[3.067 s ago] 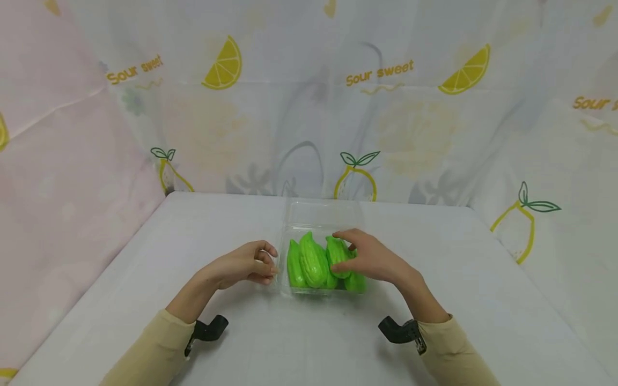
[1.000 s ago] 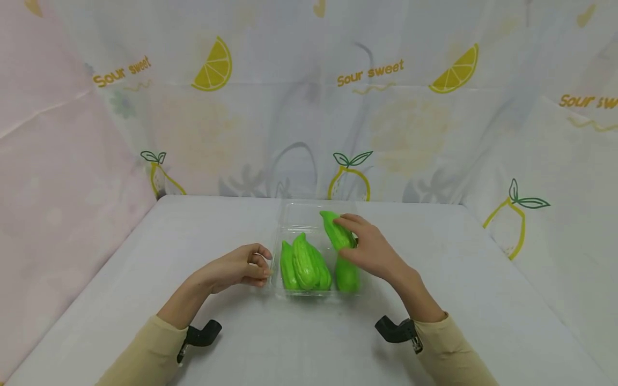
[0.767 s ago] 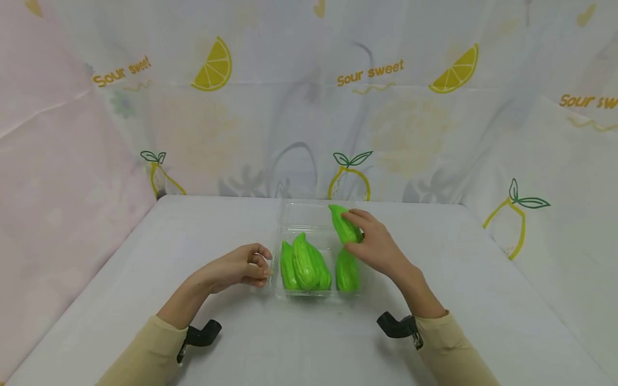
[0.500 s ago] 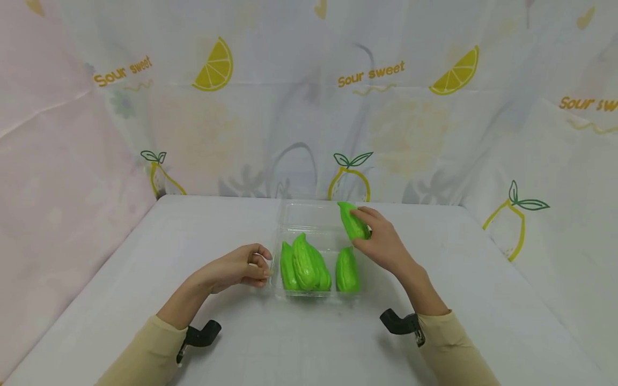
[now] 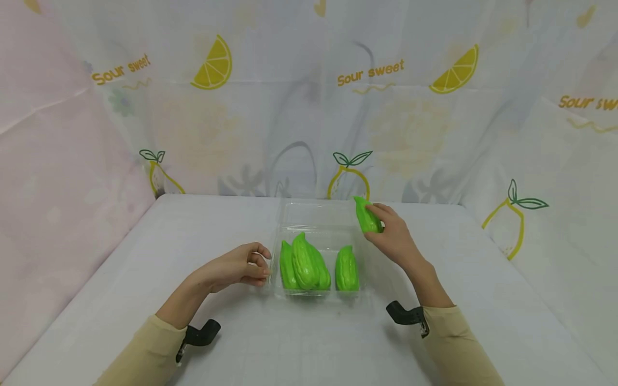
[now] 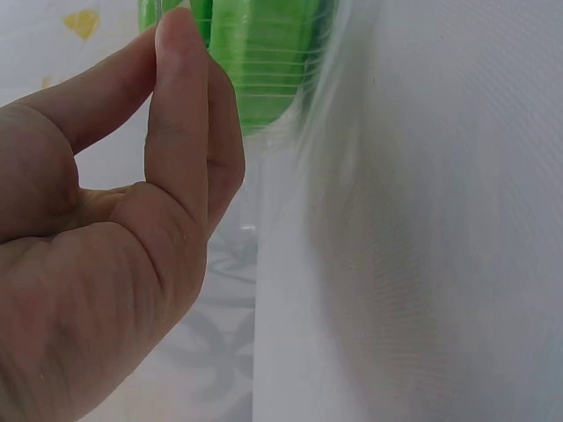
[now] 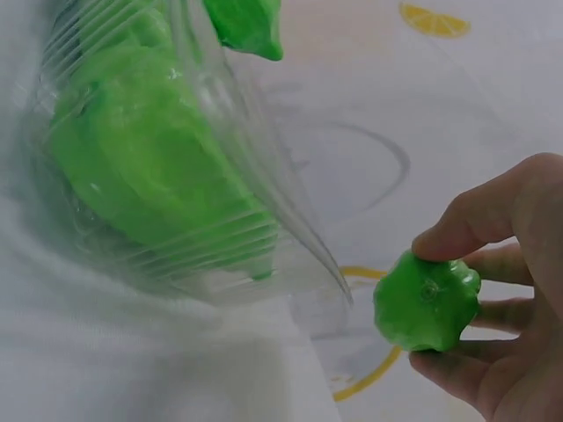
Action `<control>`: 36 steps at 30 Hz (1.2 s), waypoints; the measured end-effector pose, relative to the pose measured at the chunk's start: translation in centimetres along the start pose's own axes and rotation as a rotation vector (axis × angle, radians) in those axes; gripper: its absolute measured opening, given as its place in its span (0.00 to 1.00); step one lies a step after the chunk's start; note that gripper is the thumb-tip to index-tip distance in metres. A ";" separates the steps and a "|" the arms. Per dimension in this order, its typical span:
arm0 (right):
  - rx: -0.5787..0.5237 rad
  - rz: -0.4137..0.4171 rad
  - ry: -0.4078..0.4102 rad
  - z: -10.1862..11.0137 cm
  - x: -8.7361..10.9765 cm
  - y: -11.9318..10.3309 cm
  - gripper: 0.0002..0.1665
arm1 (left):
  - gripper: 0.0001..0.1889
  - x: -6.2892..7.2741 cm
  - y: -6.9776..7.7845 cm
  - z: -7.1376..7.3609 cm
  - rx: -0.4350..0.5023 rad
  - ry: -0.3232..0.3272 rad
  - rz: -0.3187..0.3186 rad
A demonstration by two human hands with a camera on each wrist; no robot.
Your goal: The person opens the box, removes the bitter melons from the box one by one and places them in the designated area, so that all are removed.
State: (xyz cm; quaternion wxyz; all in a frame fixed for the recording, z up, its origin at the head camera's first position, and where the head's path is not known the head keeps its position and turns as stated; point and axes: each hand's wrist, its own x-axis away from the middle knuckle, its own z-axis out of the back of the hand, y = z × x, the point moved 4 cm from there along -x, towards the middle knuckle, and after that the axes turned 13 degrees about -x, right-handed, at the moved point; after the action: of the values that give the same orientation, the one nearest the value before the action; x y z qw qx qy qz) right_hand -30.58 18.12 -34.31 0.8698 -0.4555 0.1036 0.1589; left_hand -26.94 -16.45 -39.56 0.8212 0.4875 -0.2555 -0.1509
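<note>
My right hand (image 5: 393,236) grips a bright green bitter melon (image 5: 367,214) between thumb and fingers, held up beyond the right side of a clear plastic clamshell box (image 5: 314,234). In the right wrist view the held bitter melon (image 7: 425,303) shows its blunt, lobed end. At the box's left side, my left hand (image 5: 241,268) pinches the rim with thumb and fingertip. Several glossy bitter melons (image 5: 305,265) lie bunched in the left part of the box. A separate bitter melon (image 5: 347,269) lies at its right side, with a gap between.
The box's clear lid (image 5: 316,213) stands open toward the back. White cloth covers the table (image 5: 299,343), and a lemon-print curtain (image 5: 289,118) hangs behind and at both sides. A black wrist camera mount (image 5: 404,313) sits on each forearm.
My right hand has lifted a bitter melon out of the box and carried it up and to the right, uncovering the one beneath. My left hand stays at the box's left rim.
</note>
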 end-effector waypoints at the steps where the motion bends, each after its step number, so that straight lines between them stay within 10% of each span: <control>1: 0.004 -0.004 0.004 0.1 0.0 0.2 0.37 | 0.23 0.0 0.0 0.0 0.000 0.000 0.000; 36: -0.002 -0.114 -0.105 -1.5 0.0 5.8 0.39 | 0.24 0.1 0.0 0.0 0.007 -0.010 -0.002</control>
State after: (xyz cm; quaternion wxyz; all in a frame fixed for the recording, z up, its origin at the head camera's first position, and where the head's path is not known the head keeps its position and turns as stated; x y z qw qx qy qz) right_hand -32.73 19.96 -39.53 0.8812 -0.4526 0.0314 0.1327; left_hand -26.82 -16.47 -39.51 0.8181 0.4897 -0.2597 -0.1532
